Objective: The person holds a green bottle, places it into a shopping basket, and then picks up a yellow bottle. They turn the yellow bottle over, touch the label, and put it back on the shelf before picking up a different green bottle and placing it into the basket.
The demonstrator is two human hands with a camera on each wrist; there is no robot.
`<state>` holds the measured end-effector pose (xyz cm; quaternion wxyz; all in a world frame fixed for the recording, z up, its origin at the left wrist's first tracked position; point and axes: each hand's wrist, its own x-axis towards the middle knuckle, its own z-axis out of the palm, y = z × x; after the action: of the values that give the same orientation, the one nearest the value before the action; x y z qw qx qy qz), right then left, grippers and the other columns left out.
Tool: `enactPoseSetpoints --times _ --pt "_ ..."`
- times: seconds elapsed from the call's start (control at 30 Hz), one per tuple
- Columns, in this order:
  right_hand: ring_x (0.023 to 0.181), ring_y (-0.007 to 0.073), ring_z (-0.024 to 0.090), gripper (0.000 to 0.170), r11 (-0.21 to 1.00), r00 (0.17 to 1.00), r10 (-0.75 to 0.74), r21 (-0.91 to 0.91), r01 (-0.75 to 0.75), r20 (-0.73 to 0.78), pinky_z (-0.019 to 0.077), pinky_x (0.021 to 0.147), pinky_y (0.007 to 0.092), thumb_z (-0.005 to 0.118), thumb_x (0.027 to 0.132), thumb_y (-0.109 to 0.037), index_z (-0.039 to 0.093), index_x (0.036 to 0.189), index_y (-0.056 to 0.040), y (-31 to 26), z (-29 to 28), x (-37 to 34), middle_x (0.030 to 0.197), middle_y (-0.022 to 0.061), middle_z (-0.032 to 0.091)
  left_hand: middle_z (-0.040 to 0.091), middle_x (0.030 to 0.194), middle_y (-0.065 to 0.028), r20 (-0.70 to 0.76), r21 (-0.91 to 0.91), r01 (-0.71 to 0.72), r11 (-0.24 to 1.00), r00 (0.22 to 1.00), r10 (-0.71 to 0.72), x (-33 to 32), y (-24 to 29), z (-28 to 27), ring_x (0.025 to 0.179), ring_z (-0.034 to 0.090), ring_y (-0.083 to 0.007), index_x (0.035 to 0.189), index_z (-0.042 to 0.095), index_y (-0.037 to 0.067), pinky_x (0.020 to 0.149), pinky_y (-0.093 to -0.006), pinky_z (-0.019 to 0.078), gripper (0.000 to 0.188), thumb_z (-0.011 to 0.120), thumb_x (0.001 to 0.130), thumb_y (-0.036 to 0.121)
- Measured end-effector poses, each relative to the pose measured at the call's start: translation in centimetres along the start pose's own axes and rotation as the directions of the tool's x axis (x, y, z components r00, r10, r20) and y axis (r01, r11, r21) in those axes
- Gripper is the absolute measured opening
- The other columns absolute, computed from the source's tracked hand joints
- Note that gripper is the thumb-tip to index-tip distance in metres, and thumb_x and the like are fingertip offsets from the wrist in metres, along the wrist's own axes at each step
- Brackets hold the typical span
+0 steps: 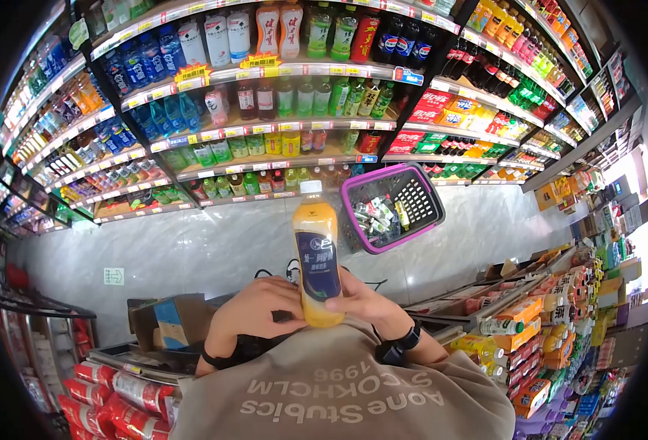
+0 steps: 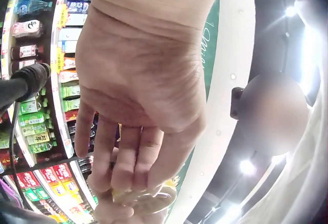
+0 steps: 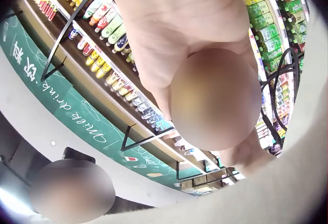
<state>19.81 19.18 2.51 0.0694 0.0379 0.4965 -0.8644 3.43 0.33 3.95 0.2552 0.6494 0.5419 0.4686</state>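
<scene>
An orange-yellow bottle [image 1: 314,260] with a dark label and white cap stands nearly upright in front of the chest. My right hand [image 1: 366,299] grips its lower right side, thumb across the front of the label's lower edge. At the lower left side, my left hand [image 1: 258,306] holds the bottle with thumb and fingertips. In the left wrist view, the fingers of my left hand [image 2: 141,95] bend toward the clear bottle base [image 2: 148,201]. A blurred patch hides most of what my right hand [image 3: 189,24] holds in the right wrist view.
A purple-rimmed basket [image 1: 347,213] with several items stands on the grey floor [image 1: 214,246] beyond the bottle, to its right. Drink shelves [image 1: 265,132] curve across the front. Open cardboard boxes [image 1: 185,319] and red packages [image 1: 130,392] are at lower left; more stacked drinks [image 1: 529,348] at right.
</scene>
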Motion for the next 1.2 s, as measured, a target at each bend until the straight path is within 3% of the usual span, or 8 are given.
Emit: enactPoseSetpoints --times 0.67,0.77,0.87,1.2 --pt "0.129 0.0155 0.051 0.075 1.0 1.0 0.005 0.001 -0.005 0.022 0.0395 0.112 0.034 0.078 0.091 -0.018 0.037 0.152 -0.0032 0.3 -0.4 0.4 0.137 0.0056 0.056 0.075 0.091 -0.0043 0.011 -0.05 0.008 0.999 1.0 -0.007 0.0 -0.4 0.1 0.087 0.07 -0.0292 0.086 0.076 0.008 0.082 -0.037 0.0534 0.011 0.082 0.077 0.011" --pt "0.131 0.0161 0.05 0.078 1.0 1.0 0.017 0.018 -0.017 0.024 0.039 0.113 0.0345 0.078 0.091 -0.019 0.035 0.154 -0.0032 0.1 -0.4 0.5 0.139 0.0064 0.055 0.077 0.096 -0.0081 0.064 -0.04 0.035 0.999 0.997 -0.033 -0.1 -0.7 -0.1 0.091 0.072 -0.0316 0.091 0.078 0.006 0.084 -0.0396 0.0541 0.018 0.083 0.073 0.004" --pt "0.138 0.0219 0.049 0.08 0.999 0.999 0.033 0.005 -0.033 0.017 0.0348 0.119 0.0391 0.075 0.09 -0.014 0.032 0.156 0.0001 0.4 -0.5 0.8 0.148 0.0129 0.051 0.075 0.091 -0.0041 -0.016 -0.022 0.001 1.0 1.0 -0.002 -0.1 -0.6 0.0 0.088 0.07 -0.0293 0.087 0.076 0.008 0.083 -0.0369 0.0532 0.012 0.082 0.077 0.012" --pt "0.136 0.0193 0.046 0.081 1.0 0.999 0.014 0.003 -0.014 0.043 0.0354 0.116 0.0364 0.077 0.093 -0.024 0.031 0.156 -0.0014 0.0 -0.1 1.3 0.145 0.0096 0.051 0.076 0.09 -0.0042 0.028 -0.001 0.019 1.0 0.999 -0.019 0.0 -0.3 -0.6 0.088 0.07 -0.0282 0.086 0.076 0.008 0.084 -0.0364 0.0537 0.011 0.082 0.078 0.013"
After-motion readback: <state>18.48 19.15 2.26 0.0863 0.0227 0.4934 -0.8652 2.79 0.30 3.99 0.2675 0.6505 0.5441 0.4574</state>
